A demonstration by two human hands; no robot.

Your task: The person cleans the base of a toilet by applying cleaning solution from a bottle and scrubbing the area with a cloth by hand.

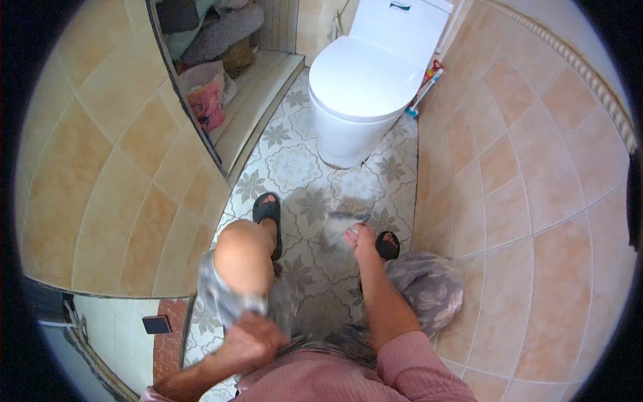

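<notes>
My right hand (pixel 360 238) reaches low over the patterned tile floor (pixel 294 168), between my feet and close to the right foot. Its fingers are closed on a pale tool (pixel 341 230), blurred, with a dark strip (pixel 349 216) along its far edge. It looks like a brush, but the blur hides its exact kind. Just beyond it, light brownish specks or residue (pixel 331 193) lie on the tiles. My left hand (pixel 255 335) is at my left thigh, blurred, its fingers curled; whether anything is in it cannot be seen.
A white toilet (pixel 366 75), lid down, stands ahead. A toothbrush-like brush (pixel 424 95) leans between it and the tiled right wall (pixel 502 166). At left, a raised sill (pixel 266 110) borders an alcove with a pink plastic bag (pixel 206 100). A phone (pixel 156 324) lies on a reddish ledge (pixel 171 346).
</notes>
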